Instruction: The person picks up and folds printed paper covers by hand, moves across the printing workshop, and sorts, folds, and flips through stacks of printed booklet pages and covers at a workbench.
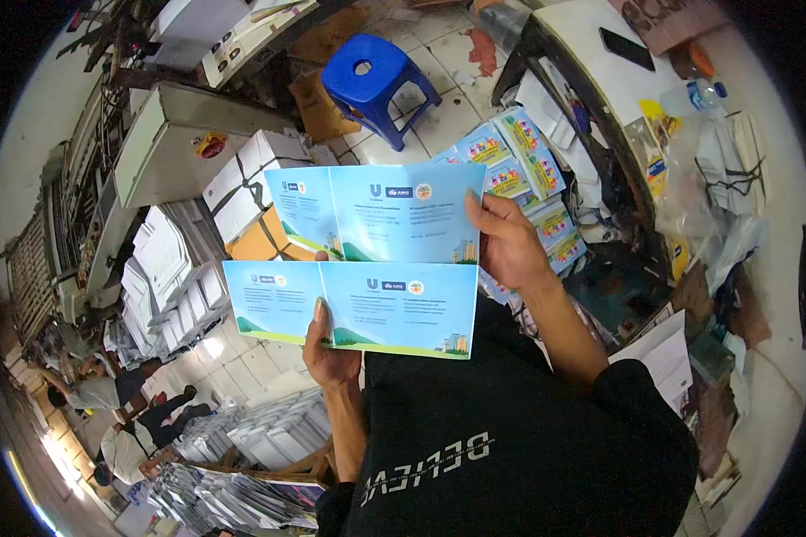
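Observation:
My left hand (331,353) is closed on a light blue printed leaflet (394,327), thumb on its front and fingers behind. My right hand (510,242) grips the right edge of a second, matching leaflet (403,237), thumb in front. The lower leaflet overlaps the bottom of the upper one. Both show logos, small text, green hills and buildings, with a fold line towards the left. Beyond my right hand lie stacks of colourful printed leaflets (546,166), partly hidden by that hand and the upper leaflet.
A blue plastic stool (372,80) stands on the tiled floor ahead. On the right, a white table (591,36) bears a phone (627,48) and a bottle (706,92). Bundled paper stacks (166,277) fill the left side. Two people (125,447) are at the lower left.

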Demonstrator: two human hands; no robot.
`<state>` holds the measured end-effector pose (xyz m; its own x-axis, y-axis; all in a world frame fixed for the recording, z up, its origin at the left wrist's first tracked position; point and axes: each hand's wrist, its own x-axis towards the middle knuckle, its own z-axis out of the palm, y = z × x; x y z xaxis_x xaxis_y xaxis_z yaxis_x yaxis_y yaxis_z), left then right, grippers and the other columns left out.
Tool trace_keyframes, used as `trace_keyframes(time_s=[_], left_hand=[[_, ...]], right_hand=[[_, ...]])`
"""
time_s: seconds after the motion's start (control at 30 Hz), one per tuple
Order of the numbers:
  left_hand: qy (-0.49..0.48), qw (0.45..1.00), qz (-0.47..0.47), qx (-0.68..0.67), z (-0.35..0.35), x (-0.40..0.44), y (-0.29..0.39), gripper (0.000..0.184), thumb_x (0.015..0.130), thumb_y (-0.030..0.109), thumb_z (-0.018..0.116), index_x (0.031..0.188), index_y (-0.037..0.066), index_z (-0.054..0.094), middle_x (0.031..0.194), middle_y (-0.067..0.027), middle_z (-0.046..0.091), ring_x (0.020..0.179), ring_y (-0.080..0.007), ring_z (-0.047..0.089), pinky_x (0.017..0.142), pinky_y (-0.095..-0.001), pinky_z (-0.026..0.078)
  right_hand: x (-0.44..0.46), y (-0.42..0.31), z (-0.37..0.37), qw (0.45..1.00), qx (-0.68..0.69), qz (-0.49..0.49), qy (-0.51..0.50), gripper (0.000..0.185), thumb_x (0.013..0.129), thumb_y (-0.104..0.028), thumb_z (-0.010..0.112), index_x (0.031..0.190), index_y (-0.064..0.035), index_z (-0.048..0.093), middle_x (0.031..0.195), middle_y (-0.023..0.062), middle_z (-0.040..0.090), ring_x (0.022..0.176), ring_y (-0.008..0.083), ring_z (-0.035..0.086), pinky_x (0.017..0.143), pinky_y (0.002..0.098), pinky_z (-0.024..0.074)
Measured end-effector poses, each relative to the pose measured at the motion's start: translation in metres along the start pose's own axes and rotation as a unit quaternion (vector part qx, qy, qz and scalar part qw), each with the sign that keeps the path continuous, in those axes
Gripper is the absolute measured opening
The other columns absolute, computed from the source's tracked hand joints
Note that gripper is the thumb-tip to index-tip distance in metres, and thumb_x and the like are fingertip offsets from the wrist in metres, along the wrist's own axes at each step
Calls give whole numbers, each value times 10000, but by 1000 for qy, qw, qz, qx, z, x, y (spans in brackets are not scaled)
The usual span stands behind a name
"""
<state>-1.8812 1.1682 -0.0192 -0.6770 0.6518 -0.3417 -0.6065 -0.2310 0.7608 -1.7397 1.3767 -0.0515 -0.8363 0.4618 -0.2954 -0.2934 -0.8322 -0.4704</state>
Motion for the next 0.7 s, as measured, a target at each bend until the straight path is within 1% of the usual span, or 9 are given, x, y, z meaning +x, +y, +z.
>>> trace_keyframes(time_s=[0.07,0.2,0.27,0.33,0.47,0.5,0.63,0.7], left_hand=[[-12,1000,1,-12,3,-1,2,567,952,192,436,1448,-19,262,1443,-118,407,1291,-209,414,1072,-388,333],[-5,1000,-9,-18,2,-3,1,559,955,200,432,1441,-27,274,1443,-120,407,1290,-214,415,1085,-393,314],[2,1000,-2,-12,1,-7,2,541,965,176,415,1424,-66,263,1458,-157,380,1313,-231,398,1099,-382,299],[1,1000,5,-6,3,-8,2,537,962,172,422,1418,-70,275,1450,-161,389,1310,-234,401,1099,-380,297],[11,999,26,16,3,-12,2,526,951,151,441,1400,-82,301,1431,-183,408,1298,-243,413,1088,-377,305],[7,1000,23,-5,4,-14,4,519,945,139,449,1392,-88,310,1417,-196,421,1291,-248,420,1079,-377,313],[11,1000,21,-2,-4,-17,3,517,945,135,448,1391,-88,311,1415,-194,425,1296,-248,416,1080,-381,312],[15,999,17,37,-4,-18,3,567,947,187,445,1428,-49,260,1445,-167,389,1305,-240,403,1098,-403,298]], right_hand=[[-3,1,3,1000,1,0,-9,352,953,-222,539,1195,32,554,1099,101,641,985,183,631,887,316,498],[-6,1,8,1000,-6,-17,-9,356,951,-228,544,1193,33,555,1099,100,640,984,182,632,878,316,505],[-8,2,11,1000,-9,-16,-10,359,949,-229,548,1193,34,554,1103,101,636,991,182,630,878,317,506],[-8,2,11,1000,15,-15,-5,365,943,-227,556,1194,38,551,1111,104,630,1002,182,620,884,324,496],[-7,8,5,1000,9,-15,12,372,939,-226,563,1200,38,546,1111,105,626,1008,182,611,890,328,483],[-7,6,8,1000,10,-13,8,371,937,-223,563,1203,35,545,1107,103,627,1004,182,610,896,329,475],[-7,8,7,1000,16,-6,4,367,934,-215,565,1213,23,543,1105,94,628,1009,179,605,907,324,465],[-7,9,6,1000,26,-6,2,365,933,-213,566,1214,19,544,1105,89,629,1012,175,604,909,322,463]])
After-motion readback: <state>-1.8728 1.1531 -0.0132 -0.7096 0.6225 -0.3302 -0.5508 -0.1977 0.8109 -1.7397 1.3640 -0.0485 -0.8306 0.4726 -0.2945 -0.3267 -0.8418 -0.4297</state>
